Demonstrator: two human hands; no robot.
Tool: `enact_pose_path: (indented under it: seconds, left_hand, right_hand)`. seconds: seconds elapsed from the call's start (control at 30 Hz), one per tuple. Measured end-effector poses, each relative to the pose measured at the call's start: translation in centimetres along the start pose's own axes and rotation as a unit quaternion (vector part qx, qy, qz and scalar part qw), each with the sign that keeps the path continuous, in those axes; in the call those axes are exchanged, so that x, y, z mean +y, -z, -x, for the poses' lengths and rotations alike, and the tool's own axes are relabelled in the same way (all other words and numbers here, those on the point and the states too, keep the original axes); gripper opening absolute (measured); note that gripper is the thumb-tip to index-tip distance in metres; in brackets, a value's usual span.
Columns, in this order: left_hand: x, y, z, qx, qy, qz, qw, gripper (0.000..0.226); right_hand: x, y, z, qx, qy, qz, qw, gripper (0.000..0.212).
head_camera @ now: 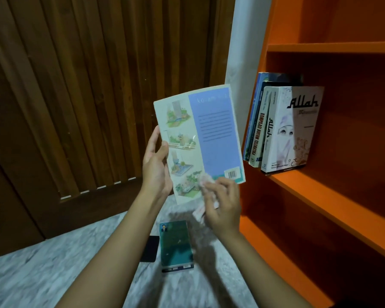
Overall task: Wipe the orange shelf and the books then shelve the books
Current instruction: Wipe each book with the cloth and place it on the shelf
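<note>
My left hand (157,161) grips the left edge of a pale book (200,138), held upright with its blue-panelled back cover facing me. My right hand (222,201) holds a crumpled white cloth (206,187) pressed against the book's lower right corner, near the barcode. To the right stands the orange shelf (320,187). Several books (282,127) lean upright at the left end of its middle board, the frontmost a white one titled "Allah". A green book (176,245) lies flat on the floor below my hands.
A dark flat object (150,248) lies on the pale marbled floor (53,274) beside the green book. A dark wooden slatted door (98,85) fills the left. A white wall strip (247,41) borders the shelf. The upper and lower shelf boards hold nothing visible.
</note>
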State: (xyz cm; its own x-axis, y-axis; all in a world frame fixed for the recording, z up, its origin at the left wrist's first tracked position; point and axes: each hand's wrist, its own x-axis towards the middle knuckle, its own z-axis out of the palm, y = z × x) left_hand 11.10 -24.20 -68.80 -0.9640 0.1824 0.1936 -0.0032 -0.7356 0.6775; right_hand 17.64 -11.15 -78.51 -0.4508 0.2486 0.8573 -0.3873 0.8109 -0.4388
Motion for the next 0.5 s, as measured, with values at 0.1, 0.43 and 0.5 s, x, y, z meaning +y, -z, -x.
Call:
enact_pose_path:
  seconds: [0.1, 0.43, 0.5]
  left_hand:
    - [0.9, 1.0, 0.0, -0.046, 0.020, -0.021, 0.999, 0.047]
    - [0.9, 1.6, -0.6, -0.063, 0.030, -0.072, 0.995, 0.043]
    - [0.3, 1.6, -0.9, -0.023, 0.015, -0.140, 0.990, 0.043]
  right_hand:
    - [1.1, 1.8, -2.1, 0.012, -0.098, -0.086, 0.991, 0.008]
    - [3.0, 4.9, -6.8, -0.086, -0.328, -0.282, 0.897, 0.061]
    - [2.8, 4.7, -6.3, -0.058, -0.357, -0.298, 0.884, 0.064]
